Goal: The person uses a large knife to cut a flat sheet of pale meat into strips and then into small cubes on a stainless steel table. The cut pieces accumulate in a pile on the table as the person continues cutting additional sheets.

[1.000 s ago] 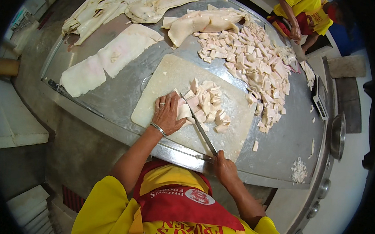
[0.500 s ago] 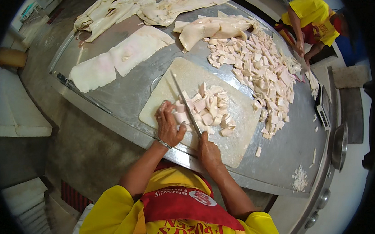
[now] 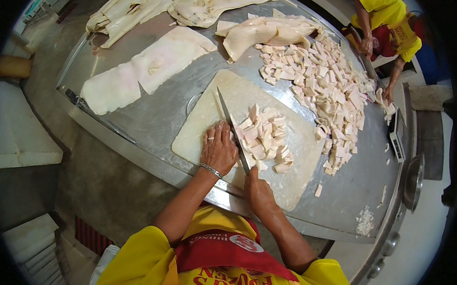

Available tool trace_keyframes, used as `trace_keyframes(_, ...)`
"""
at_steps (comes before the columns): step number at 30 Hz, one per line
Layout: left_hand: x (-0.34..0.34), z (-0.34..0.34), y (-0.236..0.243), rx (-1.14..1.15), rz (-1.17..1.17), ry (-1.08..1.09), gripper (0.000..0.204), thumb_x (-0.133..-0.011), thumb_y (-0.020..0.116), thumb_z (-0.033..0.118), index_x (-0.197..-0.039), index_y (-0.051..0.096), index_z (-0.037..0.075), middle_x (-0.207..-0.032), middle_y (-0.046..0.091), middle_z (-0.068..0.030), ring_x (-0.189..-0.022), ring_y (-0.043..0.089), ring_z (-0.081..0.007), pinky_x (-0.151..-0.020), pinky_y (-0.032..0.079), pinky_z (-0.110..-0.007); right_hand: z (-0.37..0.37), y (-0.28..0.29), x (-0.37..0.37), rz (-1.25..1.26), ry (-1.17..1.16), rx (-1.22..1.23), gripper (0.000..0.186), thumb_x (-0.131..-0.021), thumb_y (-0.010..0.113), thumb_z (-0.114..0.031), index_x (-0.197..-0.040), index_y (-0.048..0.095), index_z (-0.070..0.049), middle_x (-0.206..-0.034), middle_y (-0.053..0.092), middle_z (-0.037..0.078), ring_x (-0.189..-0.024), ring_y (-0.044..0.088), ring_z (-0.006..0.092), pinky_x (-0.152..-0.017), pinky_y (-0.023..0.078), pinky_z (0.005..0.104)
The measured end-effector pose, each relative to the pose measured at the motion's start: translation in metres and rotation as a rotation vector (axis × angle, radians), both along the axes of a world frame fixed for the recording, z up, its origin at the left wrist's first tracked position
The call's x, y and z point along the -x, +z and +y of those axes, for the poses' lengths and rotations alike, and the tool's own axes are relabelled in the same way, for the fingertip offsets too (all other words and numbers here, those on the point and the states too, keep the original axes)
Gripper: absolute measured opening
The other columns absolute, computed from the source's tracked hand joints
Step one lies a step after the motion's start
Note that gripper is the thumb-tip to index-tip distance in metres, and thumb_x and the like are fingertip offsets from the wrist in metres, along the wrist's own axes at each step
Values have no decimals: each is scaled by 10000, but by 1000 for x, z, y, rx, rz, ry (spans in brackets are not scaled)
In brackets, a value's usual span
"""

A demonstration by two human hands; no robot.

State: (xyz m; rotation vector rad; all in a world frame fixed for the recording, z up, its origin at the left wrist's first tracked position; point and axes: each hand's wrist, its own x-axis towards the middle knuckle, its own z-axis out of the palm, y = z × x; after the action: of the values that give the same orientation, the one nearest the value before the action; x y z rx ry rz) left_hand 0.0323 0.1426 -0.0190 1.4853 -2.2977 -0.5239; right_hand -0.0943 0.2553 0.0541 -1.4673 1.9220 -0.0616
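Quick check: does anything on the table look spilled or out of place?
Two strays: a small heap of white scraps lies loose near the close right corner of the table, and one cut piece sits alone, apart from the big pile. Nothing odd stands out around the knife.

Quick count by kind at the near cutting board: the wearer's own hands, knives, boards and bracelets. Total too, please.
Hands: 2 (left hand, right hand)
Knife: 1
Cutting board: 1
Bracelet: 1
Total: 5
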Motion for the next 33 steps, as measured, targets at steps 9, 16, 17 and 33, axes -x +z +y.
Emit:
trace_keyframes(9,6,-23,1,100,70,52,627,-876,581,197,-1416,407,-71,-1421,450,-285,-1326,407,-458,-1141,290,-574,-65,-22,-2,-52,2,148,165,-973,444,-87,-1091,367,-1,-838,648,389,-797,658,557,-694,517,634)
trace_keyframes(16,27,3,-4,256,-81,244,577,-951,551,234,-1457,420,-10,-1442,471,-216,-1301,449,-390,-1128,295,-561,-51,-21,6,-113,-26,97,216,-955,457,-69,-1144,369,-14,-873,636,418,-851,645,584,-745,492,654)
trace_keyframes(17,28,-2,-4,276,-88,248,565,-956,551,233,-1452,427,-9,-1440,475,-211,-1298,452,-385,-1126,296,-561,-46,-20,9,-117,-15,99,227,-951,462,-65,-1149,369,-8,-867,636,415,-843,643,585,-739,491,653)
trace_keyframes(33,19,-27,-4,152,37,292,548,-977,528,191,-1486,386,44,-1486,381,-208,-1334,403,-389,-1138,267,-527,135,6,63,-77,-63,24,280,-1005,544,-207,-1133,380,-19,-711,638,315,-690,624,547,-590,450,631)
